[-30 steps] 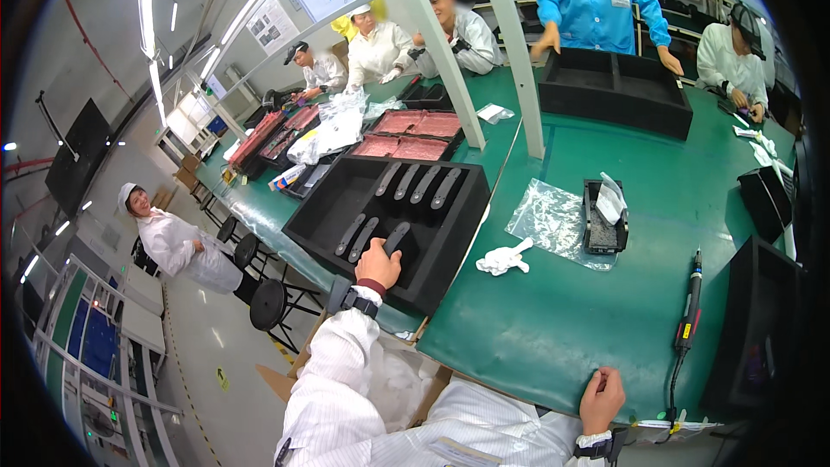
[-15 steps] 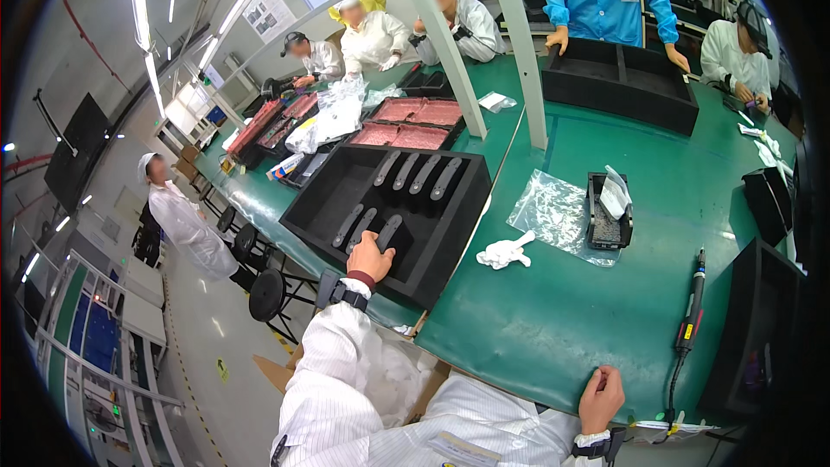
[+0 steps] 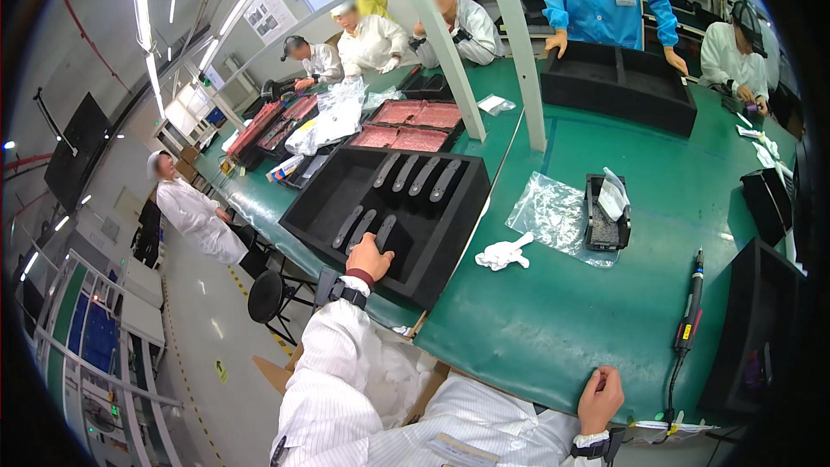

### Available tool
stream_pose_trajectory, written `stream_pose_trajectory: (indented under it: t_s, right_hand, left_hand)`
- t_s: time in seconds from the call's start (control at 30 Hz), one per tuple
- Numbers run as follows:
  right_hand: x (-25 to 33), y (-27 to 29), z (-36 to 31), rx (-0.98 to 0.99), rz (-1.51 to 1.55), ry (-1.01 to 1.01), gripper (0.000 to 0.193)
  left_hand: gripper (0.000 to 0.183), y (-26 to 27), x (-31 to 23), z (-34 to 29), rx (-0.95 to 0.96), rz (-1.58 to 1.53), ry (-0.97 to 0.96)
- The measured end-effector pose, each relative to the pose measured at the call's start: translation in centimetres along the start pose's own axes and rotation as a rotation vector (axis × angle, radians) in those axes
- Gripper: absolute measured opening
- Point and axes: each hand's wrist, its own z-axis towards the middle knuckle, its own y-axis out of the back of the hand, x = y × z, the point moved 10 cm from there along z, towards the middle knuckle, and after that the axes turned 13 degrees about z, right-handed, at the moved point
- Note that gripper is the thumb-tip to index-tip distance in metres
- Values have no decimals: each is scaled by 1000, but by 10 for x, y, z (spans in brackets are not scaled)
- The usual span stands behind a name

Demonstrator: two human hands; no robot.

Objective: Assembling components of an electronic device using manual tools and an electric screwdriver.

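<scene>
My left hand (image 3: 367, 259) reaches into a black foam tray (image 3: 419, 272) with two compartments. Its fingers are closed around a dark, curved, strip-shaped part (image 3: 386, 230) in the nearer row; the fingertips are partly hidden. Beside it in that row stand similar curved parts (image 3: 348, 227), and several more (image 3: 417, 175) line the far side. On the table's near edge rests my right hand (image 3: 601, 399), its fingers curled in with nothing seen in them.
A white glove (image 3: 503, 252), a clear plastic bag (image 3: 551, 207) and a small black bin (image 3: 608, 220) lie right of the tray. Farther right are a corded electric screwdriver (image 3: 690, 316) and another black tray (image 3: 752, 329). Across the table a person in blue (image 3: 596, 0) holds a foam tray (image 3: 618, 91).
My left hand stays at the same part, almost unmoved, and my right hand rests as before. In the aisle at left, the person in white has shifted slightly to the right.
</scene>
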Motion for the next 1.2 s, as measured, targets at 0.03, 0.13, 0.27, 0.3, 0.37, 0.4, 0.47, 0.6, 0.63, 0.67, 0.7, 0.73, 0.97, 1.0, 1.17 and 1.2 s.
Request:
stream_pose_trajectory:
  t_s: [0.03, 0.13, 0.27, 0.3, 0.37, 0.4, 0.47, 0.6, 0.63, 0.67, 0.7, 0.73, 0.97, 1.0, 1.17, 1.2]
  right_hand:
    - [-1, 0, 1, -8, 2, 3, 4]
    - [-3, 0, -2, 1, 10, 27, 5]
    - [2, 2, -5, 0, -16, 52, 4]
    - [3, 2, -6, 15, -34, 57, 4]
    - [3, 3, -7, 4, -28, 67, 4]
    - [3, 3, -6, 0, -25, 71, 4]
    - [2, 1, -5, 2, -21, 42, 4]
    - [4, 3, -4, -4, -8, 36, 5]
    - [3, 2, -3, 2, -12, 34, 5]
    - [3, 0, -1, 6, -19, 24, 5]
    - [3, -1, 0, 9, -26, 16, 5]
    - [2, -2, 0, 10, -29, 13, 5]
    - [2, 1, -1, 3, -34, 22, 4]
    - [5, 3, -1, -1, -46, 59, 4]
    - [-5, 3, -8, 33, -30, -3, 4]
    - [-9, -1, -5, 46, -16, -16, 4]
  left_hand:
    - [58, -1, 1, 2, -6, -9, -19]
    - [58, -2, 3, 1, -14, -30, -70]
    - [59, -1, 2, -3, -17, -30, -72]
    - [59, -2, 4, -4, -4, -26, -55]
    - [58, 3, -1, -7, -2, -2, -22]
    - [57, 1, -2, -7, 8, -3, -9]
    - [57, -1, -4, -7, 38, -2, -6]
    - [56, 7, -8, -8, 25, 16, 2]
    - [56, 6, -6, -7, 16, 25, 18]
    - [56, 6, -4, -6, 7, 35, 34]
    - [56, 5, -3, -5, 10, 36, 36]
    - [57, 5, -3, -3, 4, 33, 11]
    - [68, 27, -24, -17, -5, 103, 4]
    - [67, 36, -28, -20, -55, 100, -6]
    - [58, 79, -91, -2, -230, -20, -200]
    - [57, 80, -106, 8, -259, -66, -228]
